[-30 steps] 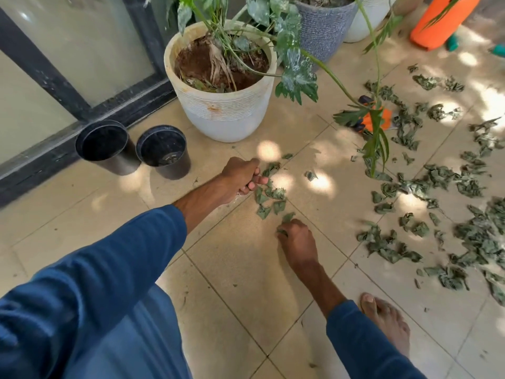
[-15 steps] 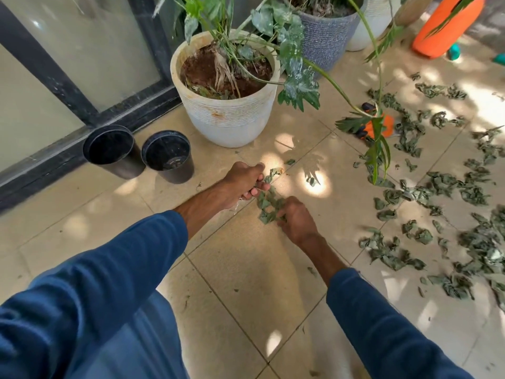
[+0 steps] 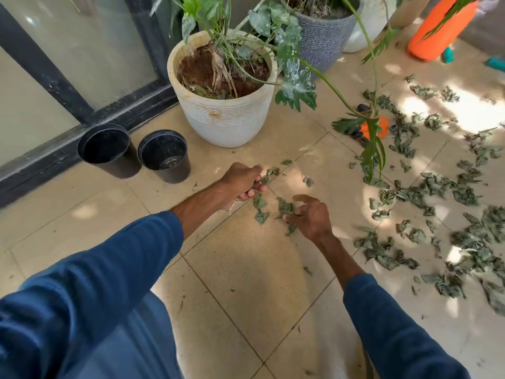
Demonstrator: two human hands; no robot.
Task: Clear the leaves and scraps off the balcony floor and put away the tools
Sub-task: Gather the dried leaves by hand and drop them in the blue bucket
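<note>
A small cluster of dry green leaf scraps lies on the beige tiles between my hands. My left hand is curled in a fist with leaf scraps showing at its fingertips. My right hand is low over the floor, its fingers pinching a clump of leaves. Many more leaf scraps are scattered over the tiles to the right. An orange and black tool lies on the floor behind a drooping plant leaf, partly hidden.
A white pot with a plant stands just beyond my hands. Two empty black pots sit by the glass door frame at left. A grey pot and an orange container are at the back.
My right hand has slid from lower on the floor up toward my left hand, raking leaves with it. The left hand has stayed curled on its scraps. The view has shifted slightly.
</note>
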